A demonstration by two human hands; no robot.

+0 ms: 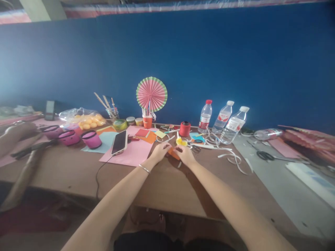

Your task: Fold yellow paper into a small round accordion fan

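Between my two hands is a small piece of orange paper (173, 153), low over the brown table (167, 190). My left hand (160, 152) pinches its left side, and my right hand (185, 154) has its fingers closed on the right side. Just beyond the fingers lies a yellow folded paper piece (181, 141). Behind that stands a red cylinder (185, 129) with a dark top. To the left, orange, red and yellow paper squares (160, 134) rest near a pink sheet (138, 153). A thin white strip (179, 164) lies by my right hand.
A phone (119, 142) with a cable lies left, near pink cups (91, 138). A pink and green paper fan (151, 94) stands in an orange cup (147, 121). Water bottles (222, 116), white strips (237, 158) and scissors (265, 155) are right. Another person's arm (24, 174) reaches in left.
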